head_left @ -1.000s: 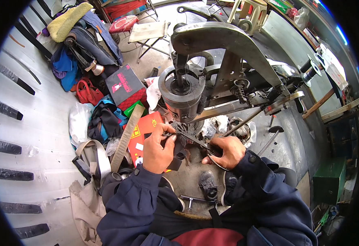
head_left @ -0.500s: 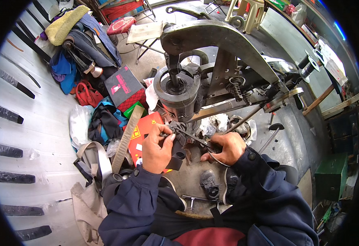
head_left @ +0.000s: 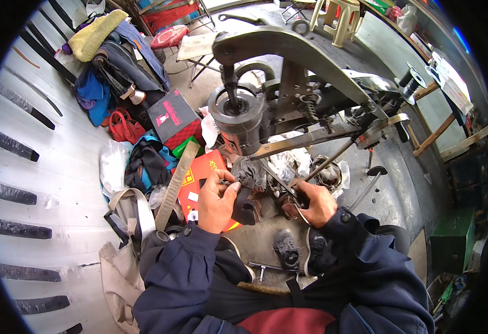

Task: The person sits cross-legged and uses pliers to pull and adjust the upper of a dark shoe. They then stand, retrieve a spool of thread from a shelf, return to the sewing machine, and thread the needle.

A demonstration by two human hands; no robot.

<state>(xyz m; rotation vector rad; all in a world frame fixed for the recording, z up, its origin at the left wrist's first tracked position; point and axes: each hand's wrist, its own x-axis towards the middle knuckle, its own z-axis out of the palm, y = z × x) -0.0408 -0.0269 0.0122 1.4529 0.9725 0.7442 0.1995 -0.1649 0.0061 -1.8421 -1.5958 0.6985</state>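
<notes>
My left hand (head_left: 217, 204) is closed, thumb and fingertips pinched on something small and dark that I cannot make out. Just beside its thumb hangs a dark piece of material (head_left: 245, 207), with a grey crumpled item (head_left: 250, 170) beyond it. In my right hand (head_left: 316, 204) is a pair of scissors, its long thin blade (head_left: 280, 179) pointing up and left, its handle partly hidden by the fingers. Ahead of both hands stands a shoe-repair sewing machine (head_left: 238, 114) with a round dark head and a heavy curved arm (head_left: 288, 42).
To the left lie a red box (head_left: 208, 172), a dark shoebox (head_left: 172, 118), bags and piled clothes (head_left: 144, 161). White plastic bags (head_left: 288, 158) sit beneath the machine. A dark shoe (head_left: 286, 245) is on the floor between my feet. A green box (head_left: 452, 239) stands at the right.
The scissors have drawn back from the left fingertips, and their blade tilts more steeply. Both hands shift slightly rightward in the picture; the view also moved a little.
</notes>
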